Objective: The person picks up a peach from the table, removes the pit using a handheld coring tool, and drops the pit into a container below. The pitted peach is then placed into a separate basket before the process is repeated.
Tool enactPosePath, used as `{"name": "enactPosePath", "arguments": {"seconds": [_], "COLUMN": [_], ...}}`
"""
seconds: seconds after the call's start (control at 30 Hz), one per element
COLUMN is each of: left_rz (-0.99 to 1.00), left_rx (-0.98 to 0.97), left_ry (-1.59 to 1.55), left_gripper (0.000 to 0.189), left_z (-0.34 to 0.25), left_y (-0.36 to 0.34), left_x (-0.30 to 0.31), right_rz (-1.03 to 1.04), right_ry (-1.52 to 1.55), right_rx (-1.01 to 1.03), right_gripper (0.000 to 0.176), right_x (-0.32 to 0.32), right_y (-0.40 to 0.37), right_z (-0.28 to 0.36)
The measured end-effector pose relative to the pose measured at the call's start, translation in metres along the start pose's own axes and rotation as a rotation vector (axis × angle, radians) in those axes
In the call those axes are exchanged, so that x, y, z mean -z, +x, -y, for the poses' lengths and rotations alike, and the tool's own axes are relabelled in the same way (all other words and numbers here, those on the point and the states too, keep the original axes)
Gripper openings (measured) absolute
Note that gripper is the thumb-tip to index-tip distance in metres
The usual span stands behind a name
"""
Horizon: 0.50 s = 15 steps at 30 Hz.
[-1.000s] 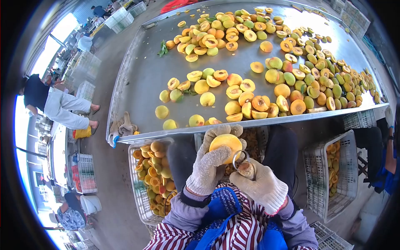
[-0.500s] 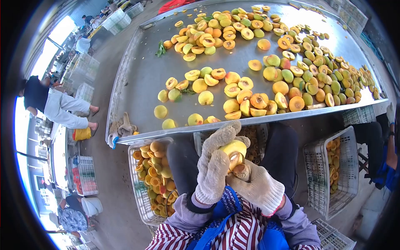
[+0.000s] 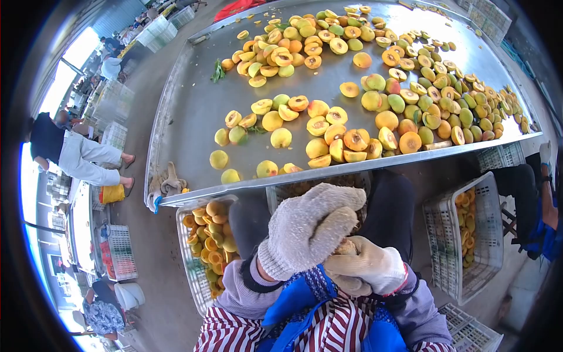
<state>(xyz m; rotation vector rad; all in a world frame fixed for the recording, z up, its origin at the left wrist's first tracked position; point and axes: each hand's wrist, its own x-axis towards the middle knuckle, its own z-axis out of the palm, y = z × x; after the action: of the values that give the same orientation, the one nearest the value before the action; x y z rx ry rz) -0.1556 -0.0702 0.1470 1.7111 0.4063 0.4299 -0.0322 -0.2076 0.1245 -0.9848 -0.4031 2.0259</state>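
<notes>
My left hand [image 3: 308, 229], in a pale knitted glove, is curled with its back to the camera. The peach half seen in it a moment ago is hidden behind the glove. Closed just below and to the right is my gloved right hand [image 3: 366, 267], around a pitting tool whose rounded brown handle end [image 3: 347, 246] shows between the two gloves. The tool's metal loop is out of sight. Both hands are together over my lap, in front of the metal table [image 3: 193, 135], where halved peaches [image 3: 358, 139] lie in loose piles.
Left of my legs stands a crate [image 3: 193, 276] of pitted halves. A second crate [image 3: 319, 186] is partly under the table, a third crate [image 3: 431, 246] to the right beside a seated person. Spare gloves [image 3: 170, 182] lie on the table corner. Another person [image 3: 82, 146] stands far left.
My left hand has rolled over the fruit, its fingers now pointing right, so the peach half and the tool's metal loop no longer show. My right hand has turned and sits slightly lower.
</notes>
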Motion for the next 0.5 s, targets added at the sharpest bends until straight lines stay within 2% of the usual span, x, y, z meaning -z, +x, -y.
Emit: {"name": "enactPosePath", "arguments": {"seconds": [0.03, 0.1, 0.17, 0.2, 0.33, 0.4, 0.43, 0.5], "left_rz": [0.029, 0.095, 0.294, 0.245, 0.171, 0.052, 0.046, -0.030], "left_rx": [-0.155, -0.136, -0.225, -0.290, -0.244, 0.210, 0.204, 0.130], "left_ry": [0.235, 0.253, 0.160, 0.107, -0.092, -0.493, -0.491, -0.272], "left_gripper": [0.033, 0.027, 0.027, 0.026, 0.029, 0.030, 0.030, 0.043], "left_z": [-0.002, -0.002, 0.008, 0.012, 0.028, 0.031, 0.034, 0.038], "left_y": [0.004, 0.011, 0.016, 0.016, 0.010, 0.006, 0.005, 0.003], "left_x": [0.002, 0.011, 0.018, 0.015, 0.005, 0.003, 0.004, 0.004], "right_rz": [0.000, 0.136, 0.157, 0.173, 0.205, -0.047, -0.042, -0.501], "right_ry": [0.004, 0.314, 0.317, 0.323, 0.359, 0.178, 0.171, -0.215], "right_rx": [-0.002, -0.012, -0.005, 0.000, 0.006, -0.024, -0.025, 0.301], "right_gripper": [0.029, 0.029, 0.029, 0.029, 0.029, 0.025, 0.025, 0.026], "right_x": [0.003, 0.008, 0.009, 0.009, 0.008, -0.003, -0.008, -0.014], "right_y": [0.001, 0.004, 0.004, 0.004, 0.005, 0.010, 0.015, 0.025], "right_z": [-0.008, -0.019, -0.019, -0.020, -0.016, -0.004, -0.006, -0.014]}}
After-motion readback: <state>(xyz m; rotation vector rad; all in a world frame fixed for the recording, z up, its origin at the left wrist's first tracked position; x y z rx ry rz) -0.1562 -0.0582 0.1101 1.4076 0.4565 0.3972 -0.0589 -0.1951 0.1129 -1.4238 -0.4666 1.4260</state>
